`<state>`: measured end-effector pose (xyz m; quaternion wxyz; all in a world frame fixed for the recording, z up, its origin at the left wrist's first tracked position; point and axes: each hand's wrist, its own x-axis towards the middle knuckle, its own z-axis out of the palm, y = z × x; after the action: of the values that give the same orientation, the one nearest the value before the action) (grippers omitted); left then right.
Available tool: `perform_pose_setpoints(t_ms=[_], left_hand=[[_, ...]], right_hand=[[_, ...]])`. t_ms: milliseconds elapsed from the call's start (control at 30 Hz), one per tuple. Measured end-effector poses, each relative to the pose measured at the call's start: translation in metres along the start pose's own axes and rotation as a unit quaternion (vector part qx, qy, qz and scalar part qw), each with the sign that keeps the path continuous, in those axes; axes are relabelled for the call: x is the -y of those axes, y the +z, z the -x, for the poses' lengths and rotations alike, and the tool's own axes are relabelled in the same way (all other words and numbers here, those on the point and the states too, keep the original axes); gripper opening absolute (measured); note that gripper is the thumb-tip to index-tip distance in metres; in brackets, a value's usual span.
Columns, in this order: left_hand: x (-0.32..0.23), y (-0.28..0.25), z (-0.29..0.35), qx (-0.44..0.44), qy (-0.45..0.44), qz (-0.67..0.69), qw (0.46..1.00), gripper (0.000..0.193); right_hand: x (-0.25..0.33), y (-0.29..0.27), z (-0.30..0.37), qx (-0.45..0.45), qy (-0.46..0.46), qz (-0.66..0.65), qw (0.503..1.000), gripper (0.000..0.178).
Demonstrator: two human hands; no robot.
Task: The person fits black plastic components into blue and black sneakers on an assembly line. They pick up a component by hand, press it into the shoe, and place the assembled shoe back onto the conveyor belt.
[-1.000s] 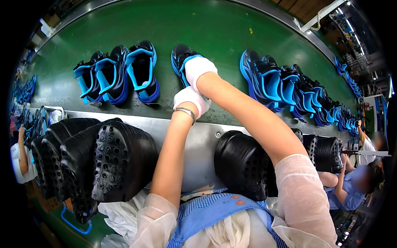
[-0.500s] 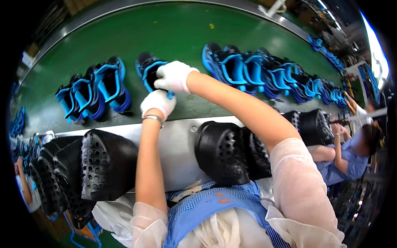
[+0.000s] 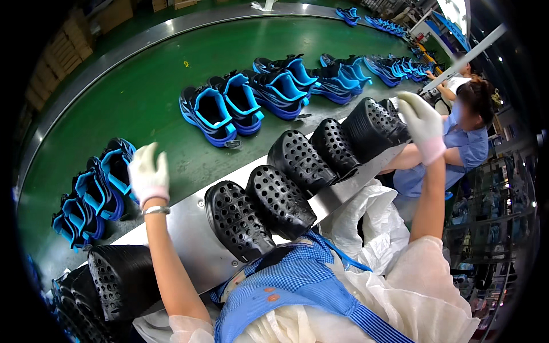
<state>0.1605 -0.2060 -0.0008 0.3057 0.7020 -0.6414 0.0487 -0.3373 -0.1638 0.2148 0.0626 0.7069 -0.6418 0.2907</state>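
In a white glove, my left hand (image 3: 148, 174) is raised with its fingers apart and nothing in them. Beside it, at the left, stands a row of black-and-blue sneakers (image 3: 108, 186) on the green belt. My right hand (image 3: 422, 123), also gloved, reaches far out to the right with its fingers stretched and no object visible in them. Its fingertips are close to a black moulded piece full of round holes (image 3: 374, 128); whether they touch it I cannot tell. More sneakers (image 3: 214, 114) stand in a row on the belt between my hands.
Several black perforated moulded pieces (image 3: 240, 220) line the metal ledge (image 3: 186, 240) in front of me, with more at the lower left. The green conveyor belt (image 3: 143, 86) runs beyond them. A person in blue (image 3: 472, 143) sits close by on the right, below a pale pole (image 3: 474, 51).
Both hands have left the sneaker they were on and moved apart, the right one far to the right. The view has turned rightward.
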Motion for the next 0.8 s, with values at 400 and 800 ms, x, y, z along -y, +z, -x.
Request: perform_pose_setpoints(t_ms=[400, 800], left_hand=[[-0.085, 0.052, -0.017, 0.294, 0.048, 0.173, 0.939, 0.042], [-0.062, 0.022, 0.022, 0.291, 0.008, 0.061, 0.955, 0.032]], right_hand=[[-0.156, -0.002, 0.049, 0.227, 0.073, 0.014, 0.971, 0.045], [-0.195, -0.001, 0.030, 0.258, 0.034, -0.048, 0.964, 0.049]])
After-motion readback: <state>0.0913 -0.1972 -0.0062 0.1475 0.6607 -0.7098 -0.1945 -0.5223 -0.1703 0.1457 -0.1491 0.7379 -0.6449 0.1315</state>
